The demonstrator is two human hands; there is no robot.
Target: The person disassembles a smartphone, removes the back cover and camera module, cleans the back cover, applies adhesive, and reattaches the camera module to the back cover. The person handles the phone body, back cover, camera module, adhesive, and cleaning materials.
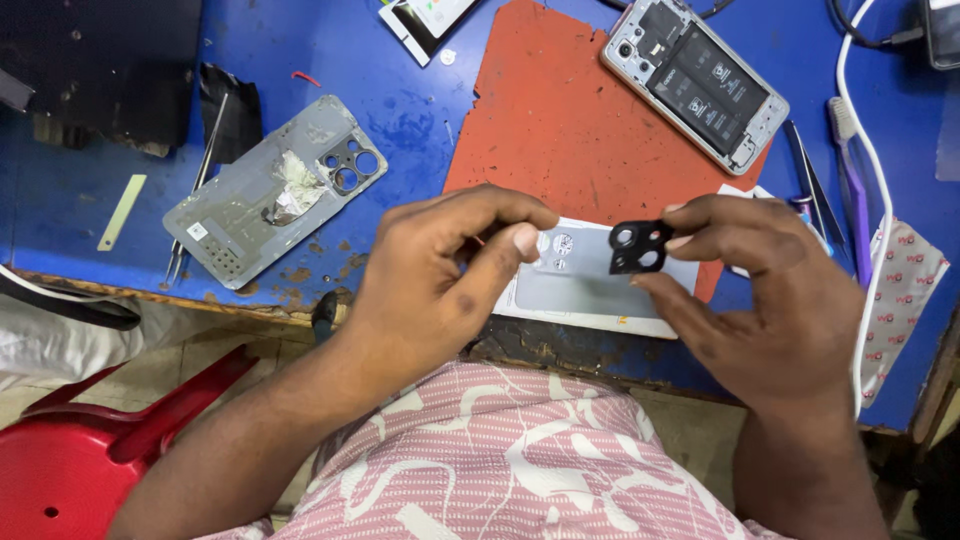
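Note:
My right hand (pixel 770 300) pinches a small black camera-lens frame (pixel 640 247) with three round holes, held just above a grey phone back cover (pixel 590 290) lying at the table's front edge. My left hand (pixel 440 280) hovers curled beside it, thumb and forefinger close together over the cover's left end; whether it grips anything is hidden. An opened phone (pixel 695 80) showing its battery lies at the back on a red mat (pixel 560 120).
An old grey back panel (pixel 275 190) with a camera cutout lies to the left beside tweezers (pixel 195 190). A purple toothbrush (pixel 850 170), white cable (pixel 880 200) and more tweezers (pixel 815 190) sit on the right. A red plastic stool (pixel 90 450) stands below left.

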